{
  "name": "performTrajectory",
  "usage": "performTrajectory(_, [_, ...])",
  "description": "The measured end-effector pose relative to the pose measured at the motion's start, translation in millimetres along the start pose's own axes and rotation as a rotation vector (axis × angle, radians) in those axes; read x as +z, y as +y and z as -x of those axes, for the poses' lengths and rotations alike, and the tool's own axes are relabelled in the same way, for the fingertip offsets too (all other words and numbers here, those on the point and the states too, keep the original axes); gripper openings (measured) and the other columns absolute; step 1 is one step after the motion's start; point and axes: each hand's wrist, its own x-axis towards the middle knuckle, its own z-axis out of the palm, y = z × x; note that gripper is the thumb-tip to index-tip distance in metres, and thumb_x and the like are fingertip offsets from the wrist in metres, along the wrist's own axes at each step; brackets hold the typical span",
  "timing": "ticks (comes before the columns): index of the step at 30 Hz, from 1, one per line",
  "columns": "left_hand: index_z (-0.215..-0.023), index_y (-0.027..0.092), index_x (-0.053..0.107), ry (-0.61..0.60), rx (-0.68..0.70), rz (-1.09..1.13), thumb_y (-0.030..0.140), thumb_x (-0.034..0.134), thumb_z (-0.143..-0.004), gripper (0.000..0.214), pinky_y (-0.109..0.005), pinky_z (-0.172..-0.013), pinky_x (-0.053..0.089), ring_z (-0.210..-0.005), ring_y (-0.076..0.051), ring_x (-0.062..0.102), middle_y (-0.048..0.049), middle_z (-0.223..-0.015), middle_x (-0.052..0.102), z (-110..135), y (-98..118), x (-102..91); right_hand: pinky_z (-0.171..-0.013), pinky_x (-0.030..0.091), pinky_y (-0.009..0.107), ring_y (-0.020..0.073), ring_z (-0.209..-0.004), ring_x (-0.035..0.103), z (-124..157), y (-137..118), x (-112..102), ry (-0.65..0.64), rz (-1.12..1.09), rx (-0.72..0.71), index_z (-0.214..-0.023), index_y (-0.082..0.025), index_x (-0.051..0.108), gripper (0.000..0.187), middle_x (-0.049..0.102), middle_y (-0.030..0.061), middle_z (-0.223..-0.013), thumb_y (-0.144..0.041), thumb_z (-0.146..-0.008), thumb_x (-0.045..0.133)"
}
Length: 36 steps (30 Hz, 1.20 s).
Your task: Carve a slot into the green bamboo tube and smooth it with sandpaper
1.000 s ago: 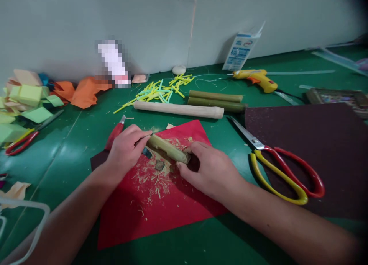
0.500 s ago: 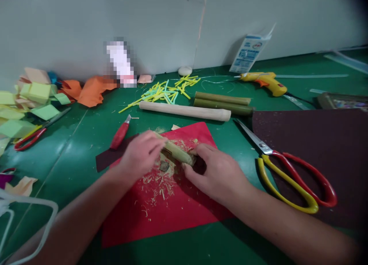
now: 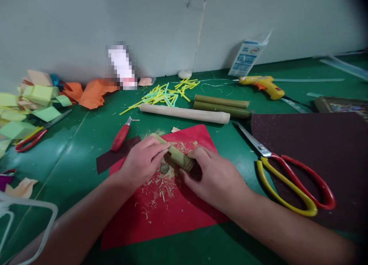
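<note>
bamboo stick stays gripped by right hand; left hand now clasps more.

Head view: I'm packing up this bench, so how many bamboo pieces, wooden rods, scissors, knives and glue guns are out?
Bamboo pieces: 3 (one in the right hand, left hand on it; two farther back)
Wooden rod: 1
Scissors: 2
Red-handled knife: 1
Glue gun: 1
Total: 8
</note>
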Motion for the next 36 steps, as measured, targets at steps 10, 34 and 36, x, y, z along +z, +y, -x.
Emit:
performTrajectory(10, [-0.105, 0.015, 0.065, -0.09, 0.042, -0.029, 0.023, 0.045, -0.093, 0.025, -0.026, -0.067, 0.047, -0.074, -0.014, 0.057, -0.0045, -0.081, 0.061, 1, 10, 6.2, -0.048, 0.022, 0.026, 0.0151, -0.058, 0.053, 3, 0, 1, -0.012, 0.037, -0.021, -0.077, -0.021, 0.047, 0.019, 0.058, 0.0003, -0.069, -0.04, -0.078, 0.052])
performTrajectory(34, [-0.093, 0.014, 0.067, 0.056, 0.009, -0.165, 0.022, 0.053, -0.089, 0.016, -0.026, -0.069, 0.047, -0.074, -0.014, 0.057, -0.0043, -0.08, 0.061, -1, 3, -1.0, -0.047, 0.02, 0.025, 0.0146, -0.055, 0.05, 2, -1, 0, -0.021, 0.027, 0.03, -0.076, -0.022, 0.046, 0.02, 0.056, -0.0013, -0.063, -0.04, -0.076, 0.053])
performTrajectory(36, [-0.098, 0.013, 0.065, -0.019, 0.062, -0.125, 0.022, 0.049, -0.091, 0.02, -0.027, -0.069, 0.047, -0.075, -0.014, 0.056, -0.005, -0.081, 0.06, 0, 8, 0.8, -0.047, 0.021, 0.025, 0.0146, -0.055, 0.051, 2, -1, 0, -0.023, 0.017, 0.023, -0.076, -0.021, 0.046, 0.019, 0.057, -0.0011, -0.064, -0.04, -0.075, 0.053])
